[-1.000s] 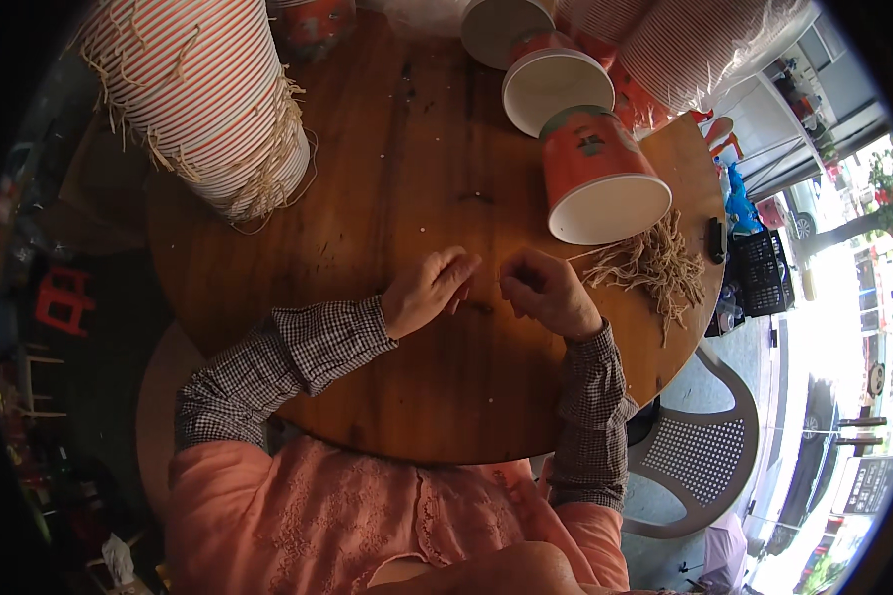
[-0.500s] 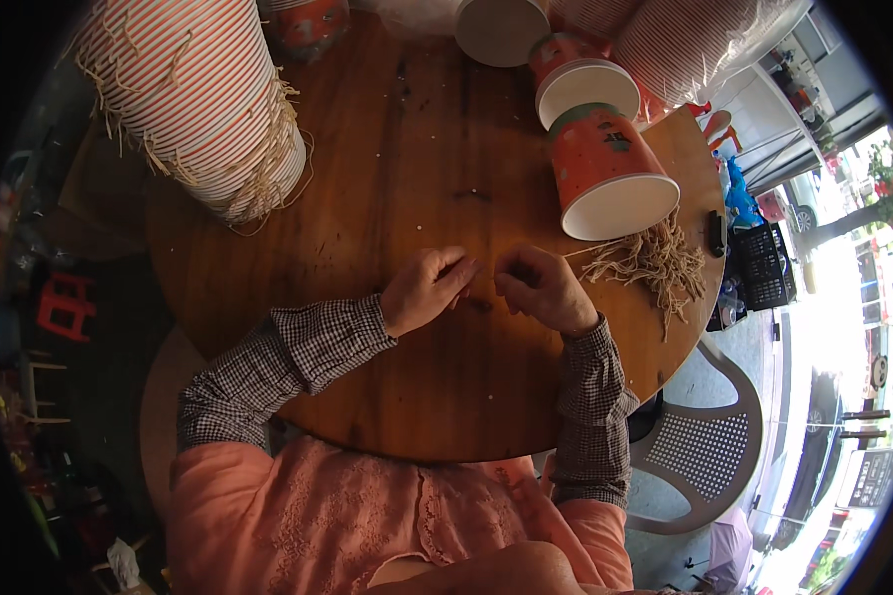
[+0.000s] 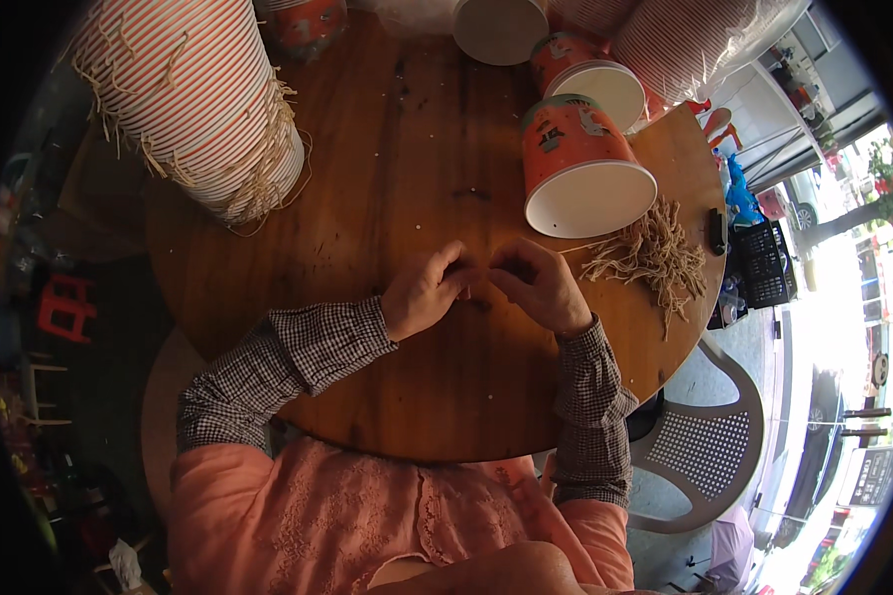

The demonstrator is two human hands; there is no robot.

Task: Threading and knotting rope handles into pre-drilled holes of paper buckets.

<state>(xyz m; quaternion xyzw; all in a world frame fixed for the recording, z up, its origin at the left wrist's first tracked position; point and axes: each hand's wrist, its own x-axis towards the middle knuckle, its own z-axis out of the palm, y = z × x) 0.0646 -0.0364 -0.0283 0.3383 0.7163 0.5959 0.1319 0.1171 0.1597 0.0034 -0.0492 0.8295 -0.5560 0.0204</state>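
Twine in a loose tan heap [image 3: 655, 260] lies at the right of the round wooden counter [image 3: 387, 198], just below an orange paper bucket [image 3: 571, 149] tipped on its side, its white mouth facing the lower frame. Left of the heap, near the center of the frame, a person's left hand [image 3: 424, 295] and right hand [image 3: 546, 290] come together above the wood, fingers curled, thumbs drawn close to the fingertips; whether either grips a strand cannot be told. Checked sleeves [image 3: 332, 342] cover both forearms. Behind the tipped bucket sits another orange bucket [image 3: 605, 89], near a plastic-wrapped stack [image 3: 704, 45] at upper right. At upper left rises a tall, red-and-white ringed stack of buckets [image 3: 193, 109], twine strands clinging to its sides. A grey chair [image 3: 704, 451] stands at lower right, a red stool [image 3: 64, 307] at far left.
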